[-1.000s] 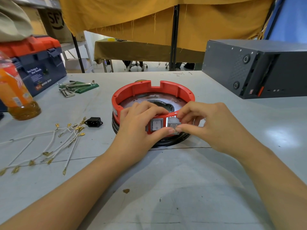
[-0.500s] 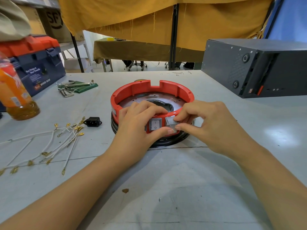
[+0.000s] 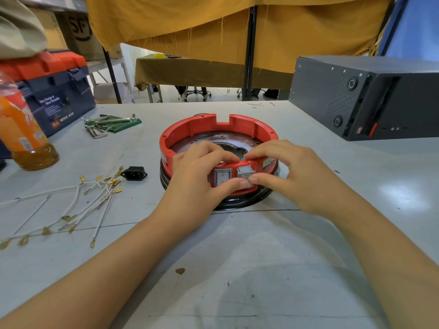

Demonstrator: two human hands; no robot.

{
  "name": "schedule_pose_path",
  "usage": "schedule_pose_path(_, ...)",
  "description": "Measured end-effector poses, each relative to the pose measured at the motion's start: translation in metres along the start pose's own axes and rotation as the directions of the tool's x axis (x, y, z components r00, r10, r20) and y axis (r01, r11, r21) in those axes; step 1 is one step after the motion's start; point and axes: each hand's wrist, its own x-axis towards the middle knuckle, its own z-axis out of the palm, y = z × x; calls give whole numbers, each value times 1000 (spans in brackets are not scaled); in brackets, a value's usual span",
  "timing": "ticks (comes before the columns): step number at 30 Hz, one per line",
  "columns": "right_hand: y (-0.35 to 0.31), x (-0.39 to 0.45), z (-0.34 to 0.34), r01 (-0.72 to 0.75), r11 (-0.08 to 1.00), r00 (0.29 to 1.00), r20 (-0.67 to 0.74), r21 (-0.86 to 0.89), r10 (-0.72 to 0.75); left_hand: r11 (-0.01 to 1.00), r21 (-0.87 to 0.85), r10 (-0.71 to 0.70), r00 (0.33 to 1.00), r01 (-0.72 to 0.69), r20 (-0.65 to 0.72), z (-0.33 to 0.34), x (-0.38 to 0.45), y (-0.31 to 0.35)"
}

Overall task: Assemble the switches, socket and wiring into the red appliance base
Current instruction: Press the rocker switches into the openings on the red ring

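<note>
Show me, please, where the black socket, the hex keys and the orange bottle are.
black socket (image 3: 133,173), head view, front face.
hex keys (image 3: 98,129), head view, bundle's middle.
orange bottle (image 3: 20,129), head view, label.

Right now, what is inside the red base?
Inside the red base a dark metal plate with small holes shows, with a dark opening near its middle. The left hand and right hand cover the near part, so the switches' backs are hidden.
</note>
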Motion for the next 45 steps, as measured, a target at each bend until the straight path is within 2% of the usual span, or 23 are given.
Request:
schedule_pose_path(9, 1, 2, 1, -18, 997, 1000, -12, 80, 19, 999, 36, 4, 1000, -4, -2, 2, 1, -1)
schedule_pose_path(23, 3, 6, 4, 31, 1000, 998, -52, -3, -31, 996, 89, 22, 1000, -22, -7, 4, 2, -2)
schedule_pose_path(40, 4, 9, 5, 62, 998, 995, -76, -6, -62, 990, 127, 57, 998, -53, -35, 7, 3, -4)
schedule_pose_path(42, 4, 7, 6, 55, 998, 994, -91, 7, -54, 991, 126, 53, 998, -50, -21, 6, 1, -6)
schedule_pose_path(45, 3, 5, 8, 57, 998, 993, -103, 5, -56, 994, 102, 35, 997, -43, 72, -4, 1, -12)
